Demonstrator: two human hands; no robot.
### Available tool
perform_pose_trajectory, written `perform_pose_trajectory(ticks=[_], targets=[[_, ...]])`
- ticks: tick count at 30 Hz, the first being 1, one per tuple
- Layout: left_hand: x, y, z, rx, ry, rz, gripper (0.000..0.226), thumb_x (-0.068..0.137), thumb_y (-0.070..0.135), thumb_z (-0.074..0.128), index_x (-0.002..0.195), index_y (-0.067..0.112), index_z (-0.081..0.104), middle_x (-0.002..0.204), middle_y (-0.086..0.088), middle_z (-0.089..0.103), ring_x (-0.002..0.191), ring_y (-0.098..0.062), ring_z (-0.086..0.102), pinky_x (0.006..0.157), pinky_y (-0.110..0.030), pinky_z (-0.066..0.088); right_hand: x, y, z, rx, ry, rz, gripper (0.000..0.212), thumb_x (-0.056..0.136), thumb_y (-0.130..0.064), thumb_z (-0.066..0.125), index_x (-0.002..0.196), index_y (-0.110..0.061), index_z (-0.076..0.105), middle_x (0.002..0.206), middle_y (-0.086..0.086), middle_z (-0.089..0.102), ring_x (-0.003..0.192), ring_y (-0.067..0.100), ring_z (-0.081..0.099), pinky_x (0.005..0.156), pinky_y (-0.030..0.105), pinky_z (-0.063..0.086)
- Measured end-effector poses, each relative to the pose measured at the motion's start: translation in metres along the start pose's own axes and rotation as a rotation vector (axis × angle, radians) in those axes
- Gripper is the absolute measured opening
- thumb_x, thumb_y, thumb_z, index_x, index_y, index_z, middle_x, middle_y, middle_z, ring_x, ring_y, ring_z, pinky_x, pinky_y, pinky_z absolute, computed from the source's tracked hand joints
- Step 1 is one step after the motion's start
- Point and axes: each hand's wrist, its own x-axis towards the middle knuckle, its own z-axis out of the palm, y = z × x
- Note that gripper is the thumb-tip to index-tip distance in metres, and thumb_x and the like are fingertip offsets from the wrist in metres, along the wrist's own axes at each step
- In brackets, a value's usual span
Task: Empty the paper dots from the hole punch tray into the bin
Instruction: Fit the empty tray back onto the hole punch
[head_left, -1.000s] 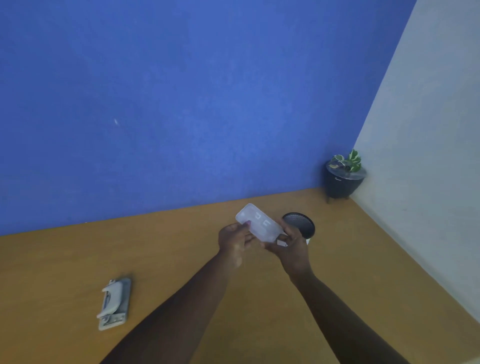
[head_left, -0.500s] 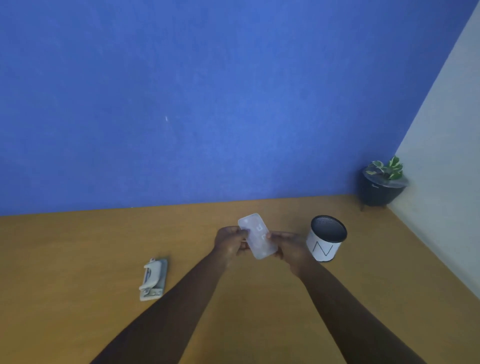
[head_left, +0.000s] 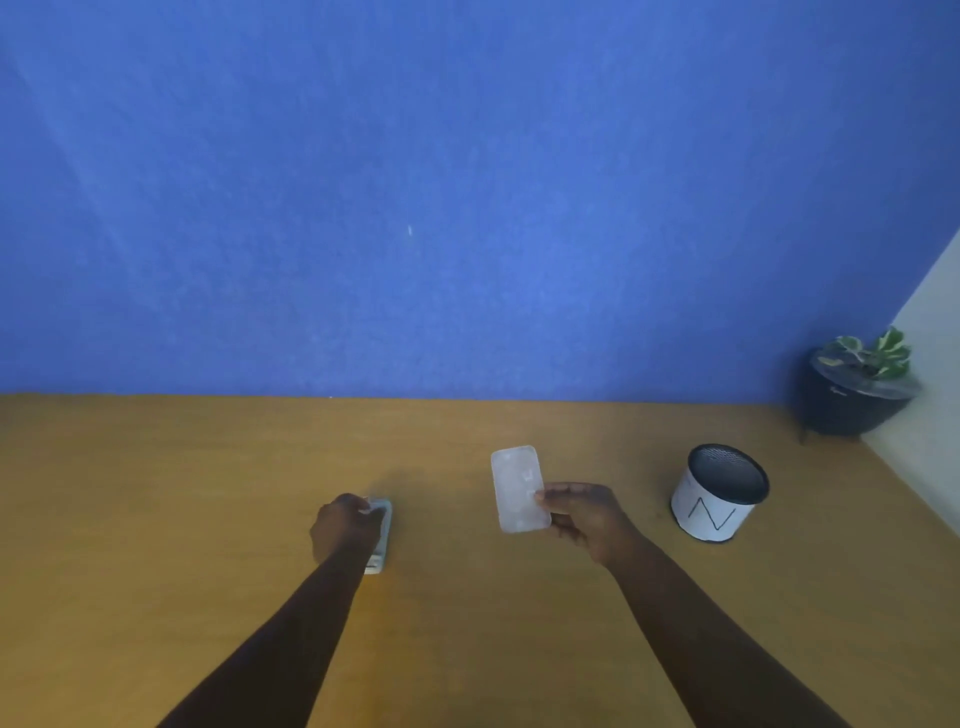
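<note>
Hands work apart: the right hand (head_left: 582, 517) pinches the clear tray (head_left: 519, 488) by its edge at frame centre, likely ready to refit it, while the left hand (head_left: 345, 530) closes over the punch (head_left: 382, 540) on the tabletop (head_left: 156, 493). Right of them stands the bin (head_left: 719, 493), marked "N".

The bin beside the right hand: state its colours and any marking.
Head view: the bin has a white wall with a black zigzag line, plus a black mesh rim.

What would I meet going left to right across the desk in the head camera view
Left hand on the hole punch → clear tray held by the right hand → white bin → potted plant.
</note>
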Motion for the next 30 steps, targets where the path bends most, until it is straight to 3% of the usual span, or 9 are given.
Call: perform_pose_trajectory(ticks=[4,8,15,20,26,30], targets=[[0.008,-0.01,0.001,0.121,-0.069,-0.087,0.052,0.081,0.042,0.064,0.115,0.002,0.064,0.119,-0.018,0.065,0.111,-0.034,0.061,0.09,-0.035,0.049,0.004,0.003,0.007,-0.018,-0.024,0.029,0.028,0.081,0.002,0.066,0.108,0.011,0.063,0.067,0.011,0.062,0.052,0.016,0.055,0.033,0.012,0.042],[0.011,-0.012,0.003,0.136,-0.091,-0.144,0.061,0.077,0.047,0.067,0.118,0.002,0.063,0.121,-0.018,0.064,0.113,-0.034,0.06,0.091,-0.038,0.051,0.01,0.008,0.011,-0.026,-0.014,0.04,0.028,0.08,0.002,0.067,0.107,0.01,0.064,0.066,0.01,0.063,0.046,0.014,0.058,0.037,0.014,0.045],[0.0,-0.01,0.007,0.191,-0.003,-0.076,0.059,0.074,0.051,0.07,0.11,0.003,0.066,0.112,-0.014,0.067,0.104,-0.029,0.064,0.08,-0.033,0.052,0.017,0.011,0.012,-0.021,-0.002,0.054,0.029,0.079,0.002,0.068,0.107,0.01,0.063,0.069,0.011,0.064,0.044,0.011,0.06,0.04,0.016,0.048],[0.001,-0.011,0.009,0.109,-0.039,-0.132,0.064,0.073,0.047,0.073,0.114,-0.001,0.063,0.114,-0.018,0.065,0.106,-0.034,0.063,0.084,-0.037,0.052,0.018,0.012,0.009,-0.032,0.011,0.052,0.029,0.079,0.001,0.069,0.107,0.009,0.064,0.07,0.01,0.065,0.056,0.017,0.059,0.039,0.016,0.049],[0.005,-0.009,0.008,0.092,-0.079,-0.074,0.06,0.075,0.042,0.073,0.116,0.0,0.058,0.114,-0.017,0.065,0.104,-0.032,0.063,0.077,-0.034,0.048,0.02,0.013,0.009,-0.059,0.032,0.035,0.027,0.08,0.001,0.068,0.105,0.009,0.064,0.112,0.031,0.066,0.058,0.018,0.058,0.038,0.016,0.049],[0.005,-0.008,0.009,0.068,-0.103,-0.098,0.054,0.075,0.041,0.073,0.109,0.0,0.065,0.109,-0.016,0.069,0.099,-0.031,0.065,0.068,-0.028,0.041,0.019,0.012,0.01,-0.047,0.028,0.053,0.028,0.079,0.001,0.068,0.106,0.008,0.065,0.101,0.025,0.069,0.062,0.021,0.061,0.038,0.016,0.05]])
